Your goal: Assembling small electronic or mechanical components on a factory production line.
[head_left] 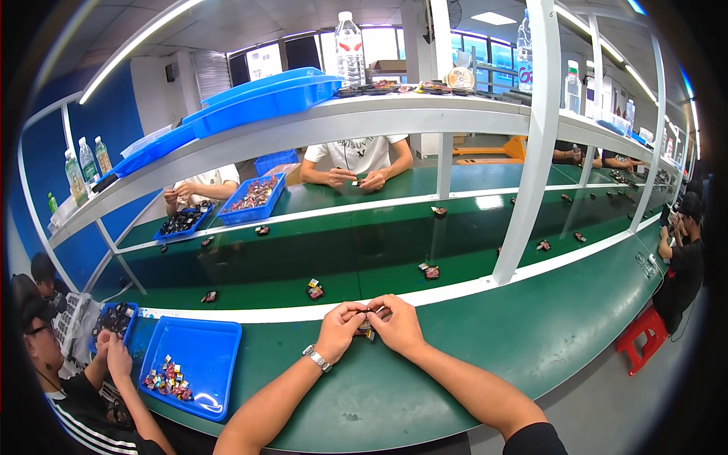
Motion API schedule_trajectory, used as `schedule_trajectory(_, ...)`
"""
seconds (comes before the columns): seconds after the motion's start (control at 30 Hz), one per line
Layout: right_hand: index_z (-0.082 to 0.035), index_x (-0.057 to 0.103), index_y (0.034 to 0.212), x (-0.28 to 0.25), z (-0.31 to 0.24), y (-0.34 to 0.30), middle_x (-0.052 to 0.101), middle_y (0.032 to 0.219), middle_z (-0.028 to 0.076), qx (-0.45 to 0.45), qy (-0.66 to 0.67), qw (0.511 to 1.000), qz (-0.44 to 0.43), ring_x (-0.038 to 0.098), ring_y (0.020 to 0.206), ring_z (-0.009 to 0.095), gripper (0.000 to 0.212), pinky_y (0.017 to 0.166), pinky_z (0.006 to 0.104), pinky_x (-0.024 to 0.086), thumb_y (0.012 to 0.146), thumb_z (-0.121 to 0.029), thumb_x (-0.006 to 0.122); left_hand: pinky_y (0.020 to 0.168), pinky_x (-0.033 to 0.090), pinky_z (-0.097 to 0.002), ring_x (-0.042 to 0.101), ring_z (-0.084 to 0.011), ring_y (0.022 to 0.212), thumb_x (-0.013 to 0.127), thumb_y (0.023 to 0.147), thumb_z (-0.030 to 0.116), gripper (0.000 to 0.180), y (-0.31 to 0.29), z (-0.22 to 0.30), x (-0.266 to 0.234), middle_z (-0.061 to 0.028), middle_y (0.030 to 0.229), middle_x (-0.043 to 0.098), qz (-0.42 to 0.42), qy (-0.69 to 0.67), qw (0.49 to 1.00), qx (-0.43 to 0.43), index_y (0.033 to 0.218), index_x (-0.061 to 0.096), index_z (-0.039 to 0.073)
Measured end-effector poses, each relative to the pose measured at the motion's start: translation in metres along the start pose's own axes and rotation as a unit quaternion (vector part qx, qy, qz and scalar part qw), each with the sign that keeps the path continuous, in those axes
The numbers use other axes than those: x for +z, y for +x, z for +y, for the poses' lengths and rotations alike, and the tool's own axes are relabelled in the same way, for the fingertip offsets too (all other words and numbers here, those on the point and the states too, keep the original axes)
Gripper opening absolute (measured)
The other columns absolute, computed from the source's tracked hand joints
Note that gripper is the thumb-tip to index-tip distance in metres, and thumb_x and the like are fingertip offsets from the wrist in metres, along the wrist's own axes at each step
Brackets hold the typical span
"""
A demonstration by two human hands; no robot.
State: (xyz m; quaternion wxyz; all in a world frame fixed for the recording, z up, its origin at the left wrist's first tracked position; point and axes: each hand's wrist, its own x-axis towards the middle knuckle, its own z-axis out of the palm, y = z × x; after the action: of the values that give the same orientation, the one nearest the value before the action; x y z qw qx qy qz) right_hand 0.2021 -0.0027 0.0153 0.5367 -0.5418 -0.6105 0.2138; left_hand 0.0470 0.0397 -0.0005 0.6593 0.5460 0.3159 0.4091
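Observation:
Over the green bench top, my left hand [340, 332] and my right hand [399, 327] meet, fingertips closed together. Between them is a small electronic part [367, 331], dark with a pale yellowish piece at its lower end. Most of it is hidden behind my fingers and thumbs. A metal-banded watch [317, 358] sits on my left wrist. Left of my hands stands a blue tray [199, 327] with a small pile of similar parts [169, 379] in its near left corner.
Beyond a white rail [303, 314], a dark green conveyor belt [243, 265] carries scattered small parts [315, 289]. A white upright post [531, 167] holds a shelf with blue trays [265, 97] and bottles [349, 49]. Co-workers sit across, at left and at right, near a red stool [643, 339].

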Motion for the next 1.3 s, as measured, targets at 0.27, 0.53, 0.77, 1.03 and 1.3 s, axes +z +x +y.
schedule_trajectory(0.27, -0.002, 0.067, 0.089, -0.005, 0.002, -0.003, 0.063, 0.092, 0.010, -0.200, -0.146, 0.968, 0.051, 0.066, 0.072, 0.024, 0.011, 0.065, 0.0316, 0.055, 0.078, -0.003, 0.069, 0.091, 0.053, -0.0304, 0.060, -0.0140, 0.107, 0.052, 0.093, -0.005, 0.034, 0.000, 0.001, -0.004, -0.0088, 0.119, 0.061, -0.081, -0.047, 0.996, -0.001, 0.126, 0.051, -0.001)
schedule_trajectory(0.53, -0.004, 0.067, 0.091, -0.004, -0.008, -0.010, 0.061, 0.098, 0.008, -0.223, -0.186, 0.956, 0.025, 0.064, 0.084, 0.024, 0.016, 0.072, 0.0340, 0.055, 0.075, -0.005, 0.070, 0.093, 0.052, -0.0312, 0.059, -0.0145, 0.108, 0.050, 0.093, -0.005, 0.034, -0.001, 0.004, -0.007, -0.0076, 0.119, 0.061, -0.090, -0.078, 0.993, -0.009, 0.127, 0.051, 0.000)
schedule_trajectory(0.77, -0.003, 0.063, 0.089, -0.001, 0.000, -0.009, 0.059, 0.099, 0.008, -0.259, -0.244, 0.934, 0.036, 0.063, 0.084, 0.025, 0.013, 0.067, 0.0355, 0.057, 0.077, -0.007, 0.066, 0.093, 0.052, -0.0321, 0.059, -0.0140, 0.109, 0.050, 0.094, -0.004, 0.033, 0.001, 0.004, -0.005, -0.0072, 0.120, 0.061, -0.094, -0.088, 0.991, -0.021, 0.126, 0.051, 0.000)
schedule_trajectory(1.03, -0.002, 0.063, 0.087, 0.001, 0.000, -0.007, 0.061, 0.096, 0.008, -0.246, -0.199, 0.948, 0.042, 0.064, 0.082, 0.025, 0.013, 0.069, 0.0338, 0.055, 0.077, -0.004, 0.069, 0.083, 0.056, -0.0309, 0.065, -0.0148, 0.096, 0.053, 0.096, 0.002, 0.020, 0.000, 0.001, -0.002, -0.0074, 0.107, 0.066, -0.037, -0.075, 0.996, -0.014, 0.116, 0.056, 0.000)
schedule_trajectory(1.3, -0.001, 0.059, 0.105, -0.001, -0.002, -0.006, 0.061, 0.096, 0.012, -0.147, -0.056, 0.987, -0.012, 0.067, 0.078, 0.023, 0.028, 0.068, 0.0302, 0.056, 0.078, -0.001, 0.068, 0.079, 0.057, -0.0291, 0.066, -0.0135, 0.092, 0.054, 0.096, 0.005, 0.017, -0.001, -0.001, -0.003, -0.0074, 0.103, 0.068, 0.006, -0.042, 0.999, 0.007, 0.112, 0.058, 0.000)
